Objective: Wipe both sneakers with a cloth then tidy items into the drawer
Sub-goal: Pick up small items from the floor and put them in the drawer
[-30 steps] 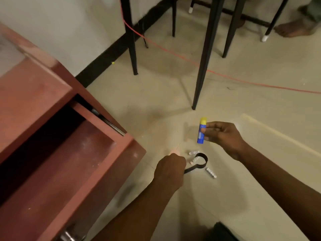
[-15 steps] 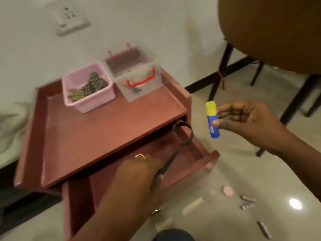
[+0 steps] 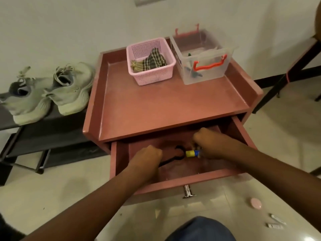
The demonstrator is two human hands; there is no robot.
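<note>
Nearest, right of the right hand (image 3: 210,145), a round pink disc (image 3: 255,203) lies on the glossy floor. In the open reddish drawer (image 3: 191,182), the left hand (image 3: 147,156) curls round the tail of a black strap (image 3: 178,153) whose loop lies between both hands. The right hand grips a blue glue stick (image 3: 193,153) lying sideways, yellow cap toward the left hand. Beyond them a checked cloth (image 3: 152,60) sits in a pink mesh basket (image 3: 152,76). Far left, 2 pale knit sneakers (image 3: 69,89) rest on a dark rack (image 3: 52,134).
</note>
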